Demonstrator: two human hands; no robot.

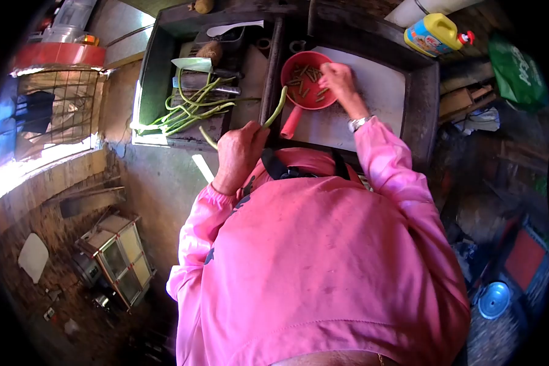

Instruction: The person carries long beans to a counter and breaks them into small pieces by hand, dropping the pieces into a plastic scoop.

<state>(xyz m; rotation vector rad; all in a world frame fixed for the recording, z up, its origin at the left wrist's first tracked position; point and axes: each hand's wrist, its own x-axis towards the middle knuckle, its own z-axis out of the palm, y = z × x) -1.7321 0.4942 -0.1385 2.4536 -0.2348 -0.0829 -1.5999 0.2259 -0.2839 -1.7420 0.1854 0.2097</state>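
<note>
My left hand [241, 149] is closed around a long green bean [279, 108], whose ends stick out on both sides of the fist. Over the right rim of a red plastic dipper [291, 122], my right hand [339, 80] has its fingers drawn together; whatever they may hold is hidden. Short cut bean pieces [299, 80] lie scattered in the dipper. A loose bunch of long beans [186, 113] rests in the left compartment, near a knife [192, 64] with a broad blade.
A dark divider [273, 61] separates the two compartments of the counter. The dipper stands on the pale right-hand surface [381, 91]. At the back left are a white spoon [235, 28] and a brown round item [211, 51]. A yellow bottle [432, 35] stands at the right.
</note>
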